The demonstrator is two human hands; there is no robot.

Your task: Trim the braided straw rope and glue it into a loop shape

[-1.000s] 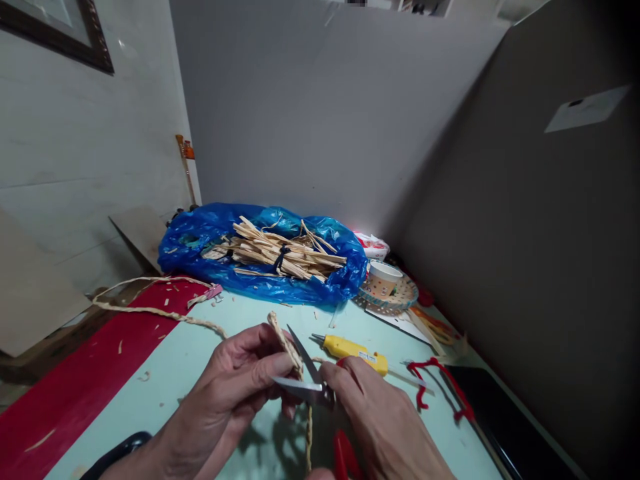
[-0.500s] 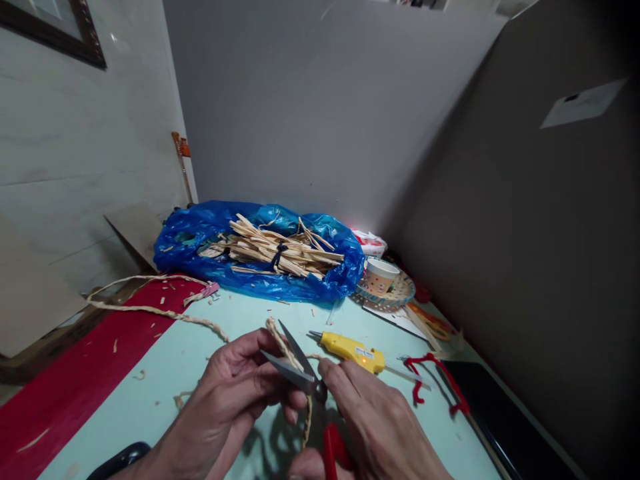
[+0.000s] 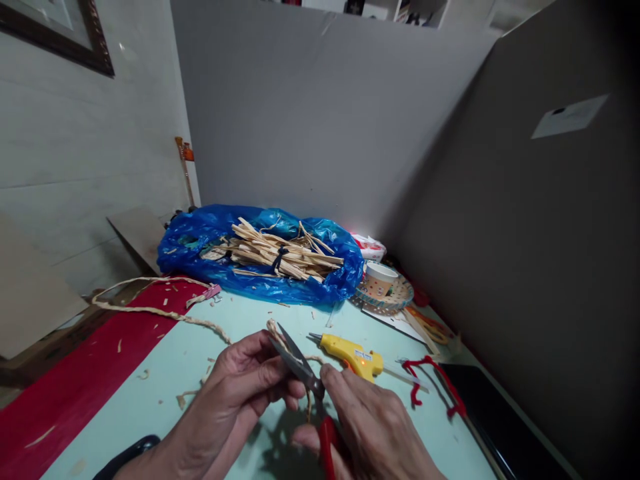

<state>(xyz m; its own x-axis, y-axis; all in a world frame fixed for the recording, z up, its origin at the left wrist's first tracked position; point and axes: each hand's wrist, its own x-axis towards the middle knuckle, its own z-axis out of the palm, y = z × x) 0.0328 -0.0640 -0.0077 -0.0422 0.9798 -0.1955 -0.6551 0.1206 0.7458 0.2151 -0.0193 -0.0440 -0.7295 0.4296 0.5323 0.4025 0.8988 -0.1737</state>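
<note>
Grey partition (image 3: 310, 120) stands behind my pale green tabletop (image 3: 170, 373), which has a red band (image 3: 75, 390) along its left side and pale scraps scattered over it. Near the middle of the table, my left hand (image 3: 245, 387) pinches a twisted straw cord (image 3: 272, 327) between thumb and curled fingers, its short end poking up past the fingertips. My right hand (image 3: 370, 420) is wrapped round the red handles of the scissors (image 3: 304, 369), thumb to one side, fingers closed over the other. Their blades are drawn nearly together and lie along that raised end; whether they bite into it I cannot tell. More strand hangs below the blades. Farther left, a long twisted length (image 3: 165, 312) loops over the red band, a pink binder clip (image 3: 207, 293) at one end. Just beyond my right knuckles lies a yellow glue gun (image 3: 345, 348), nozzle to the left, and right of it a bent red pipe cleaner (image 3: 425, 361) near a flat black object (image 3: 500, 407). At the back, a blue plastic bag (image 3: 193, 233) cradles a bundle of straw strips (image 3: 260, 250) tied with dark cord, and beside it a paper cup (image 3: 377, 280) sits in a woven basket (image 3: 400, 297).
</note>
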